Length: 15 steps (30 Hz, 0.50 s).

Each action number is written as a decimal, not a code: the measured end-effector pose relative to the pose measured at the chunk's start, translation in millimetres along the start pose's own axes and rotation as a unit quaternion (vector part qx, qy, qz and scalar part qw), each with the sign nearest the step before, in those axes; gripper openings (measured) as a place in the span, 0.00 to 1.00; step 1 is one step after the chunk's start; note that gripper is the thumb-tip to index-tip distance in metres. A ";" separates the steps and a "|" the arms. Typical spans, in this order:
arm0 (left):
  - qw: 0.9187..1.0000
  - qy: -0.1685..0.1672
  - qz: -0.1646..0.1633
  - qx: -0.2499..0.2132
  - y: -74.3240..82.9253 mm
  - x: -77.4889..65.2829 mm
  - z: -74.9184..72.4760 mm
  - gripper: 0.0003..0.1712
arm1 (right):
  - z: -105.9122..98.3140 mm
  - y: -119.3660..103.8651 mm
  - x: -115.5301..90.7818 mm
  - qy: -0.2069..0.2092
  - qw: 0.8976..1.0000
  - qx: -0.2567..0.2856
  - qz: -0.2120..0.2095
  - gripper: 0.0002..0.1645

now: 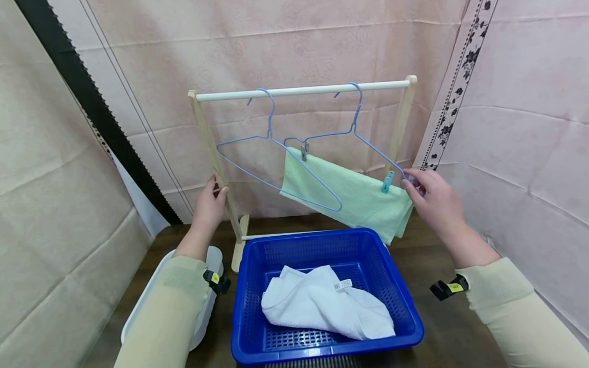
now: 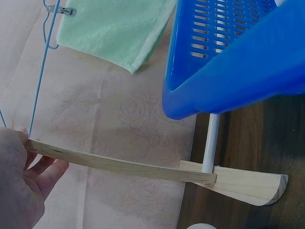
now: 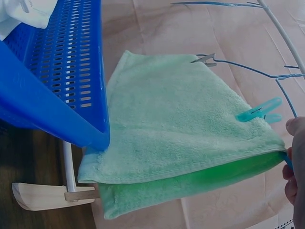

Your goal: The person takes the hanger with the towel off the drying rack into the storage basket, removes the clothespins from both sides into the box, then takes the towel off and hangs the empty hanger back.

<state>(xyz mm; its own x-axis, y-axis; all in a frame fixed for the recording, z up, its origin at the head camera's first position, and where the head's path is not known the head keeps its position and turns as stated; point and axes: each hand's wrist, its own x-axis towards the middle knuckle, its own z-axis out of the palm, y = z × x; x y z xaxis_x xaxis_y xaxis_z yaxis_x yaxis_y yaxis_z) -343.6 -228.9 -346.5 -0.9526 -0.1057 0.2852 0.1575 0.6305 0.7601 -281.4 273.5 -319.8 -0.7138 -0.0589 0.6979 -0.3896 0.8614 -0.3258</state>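
My left hand [image 1: 209,207] grips the left wooden upright [image 2: 114,164] of a small drying rack, fingers and thumb on either side of it. At the right, my right hand [image 1: 434,202] pinches the lower right corner of a blue wire hanger [image 1: 375,148] that hooks over the rack's white top bar [image 1: 303,91]. A folded mint-green towel [image 1: 340,191] hangs over this hanger, tilted down to the right. A grey clip [image 1: 304,151] holds it on the left and a teal clothespin [image 3: 259,110] on the right. Left of it hangs another blue hanger [image 1: 246,137] without cloth.
In front of the rack stands a blue plastic basket [image 1: 244,296] with a white cloth [image 1: 322,301] inside. A white tub [image 1: 202,327] sits under my left forearm. Light fabric curtains [image 1: 161,46] surround the brown wooden table [image 1: 442,327].
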 end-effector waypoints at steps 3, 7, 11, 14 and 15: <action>1.000 -0.001 0.002 0.001 -0.1 0.3 -0.1 0.34 | 1.7 -0.9 -0.5 0.021 1.000 -0.006 -0.006 0.18; 1.000 -0.001 0.002 0.001 0.4 0.3 -0.2 0.34 | 2.5 -2.1 -0.9 0.044 0.999 -0.010 -0.020 0.18; 1.000 0.000 0.004 0.001 -0.6 1.0 0.1 0.34 | 2.4 -3.5 -0.7 0.052 0.998 -0.016 -0.027 0.18; 1.000 0.001 0.004 0.002 -0.5 1.0 0.4 0.34 | 3.5 -2.9 -0.7 0.060 0.998 -0.019 -0.030 0.17; 1.000 0.002 0.003 0.002 -0.3 0.8 0.6 0.34 | 4.0 -2.4 -0.7 0.064 0.997 -0.019 -0.032 0.17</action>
<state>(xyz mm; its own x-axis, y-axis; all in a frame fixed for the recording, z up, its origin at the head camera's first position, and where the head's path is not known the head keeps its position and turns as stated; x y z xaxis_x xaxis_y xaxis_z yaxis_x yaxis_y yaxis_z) -344.6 -228.8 -346.9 -0.9508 -0.1042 0.2917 0.1625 0.6340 0.7561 -282.3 269.4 -322.1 -0.6073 -0.0516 0.7928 -0.4076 0.8768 -0.2552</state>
